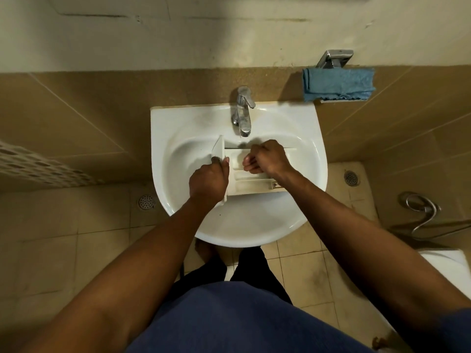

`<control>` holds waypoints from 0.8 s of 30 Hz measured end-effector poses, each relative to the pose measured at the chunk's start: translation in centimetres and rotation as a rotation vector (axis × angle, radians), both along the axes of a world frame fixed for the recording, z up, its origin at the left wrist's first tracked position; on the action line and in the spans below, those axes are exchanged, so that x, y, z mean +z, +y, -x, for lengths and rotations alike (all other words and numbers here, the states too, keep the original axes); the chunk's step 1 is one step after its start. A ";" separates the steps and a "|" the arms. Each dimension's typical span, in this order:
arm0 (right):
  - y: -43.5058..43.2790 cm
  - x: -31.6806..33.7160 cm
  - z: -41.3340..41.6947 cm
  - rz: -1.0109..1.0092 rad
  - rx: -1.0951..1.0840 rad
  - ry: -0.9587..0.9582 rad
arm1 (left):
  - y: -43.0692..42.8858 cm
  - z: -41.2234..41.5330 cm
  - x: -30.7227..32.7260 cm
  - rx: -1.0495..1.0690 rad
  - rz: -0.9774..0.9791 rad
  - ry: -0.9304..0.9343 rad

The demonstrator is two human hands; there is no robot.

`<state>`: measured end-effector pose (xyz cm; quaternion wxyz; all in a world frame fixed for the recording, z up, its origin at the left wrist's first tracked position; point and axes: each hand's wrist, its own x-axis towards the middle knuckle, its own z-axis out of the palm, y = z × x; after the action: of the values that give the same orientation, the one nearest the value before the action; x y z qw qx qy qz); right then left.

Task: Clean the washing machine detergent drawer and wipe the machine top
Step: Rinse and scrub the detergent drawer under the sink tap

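- Left hand (209, 177) grips the front panel of the detergent drawer (252, 186). Its fingers wrap over the panel's near edge, and the thumb tip shows on the inner side.
- Right hand (268, 159) hovers over the drawer's open compartments with its fingers (248, 164) curled in towards the palm. Nothing shows inside them, so it reads as clenched on nothing. I cannot tell whether the fingertips touch the plastic.
- White and long, the drawer lies inside the sink (314, 149), open side up. The front panel stands upright at its left end, and the body runs off to the right under the right wrist.
- Just behind the drawer, the chrome tap (243, 110) rises from the back of the sink, and its spout ends above the drawer's far edge.
- High on the tiled wall to the right, well apart from the sink, a blue cloth (339, 84) lies folded. A metal holder (334, 58) sits just above it.
- Beige tiles cover the floor. One round drain (146, 202) lies left of the sink and another (352, 178) lies to its right.
- Further right, a metal hose (420, 207) coils on the floor.
- Both bare forearms reach forward from a dark blue shirt (242, 319). Black trousers and one bare foot (204, 250) show beneath the sink's front rim.
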<state>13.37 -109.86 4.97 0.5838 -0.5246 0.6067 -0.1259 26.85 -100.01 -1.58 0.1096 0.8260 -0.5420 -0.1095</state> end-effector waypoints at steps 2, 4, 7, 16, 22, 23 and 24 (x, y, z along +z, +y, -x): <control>1.2 -0.9 -0.3 -0.008 0.057 -0.039 | 0.1 -0.1 -0.2 -0.010 0.006 -0.013; 2.2 -2.1 0.6 0.167 0.334 0.083 | -0.1 -0.3 -0.3 -0.002 0.017 -0.055; 2.1 -3.0 3.1 0.407 0.797 0.344 | -0.1 -0.3 -0.6 0.000 0.061 -0.121; -3.7 0.9 0.5 0.127 0.082 0.061 | -0.2 -0.3 -0.7 0.013 0.118 -0.110; -6.1 -1.8 -4.6 -0.602 -0.472 -0.818 | -0.1 -0.3 -0.7 0.019 0.154 -0.180; -6.2 -2.0 -4.9 -0.645 -0.498 -0.880 | -0.2 -0.3 -0.7 0.031 0.158 -0.213; -6.2 -2.1 -5.1 -0.657 -0.510 -0.910 | -0.2 -0.3 -0.8 0.041 0.157 -0.243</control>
<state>18.49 -116.10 2.83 0.8667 -0.0494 0.4101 -0.2796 27.15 -100.21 -2.35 0.1098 0.8328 -0.5414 0.0364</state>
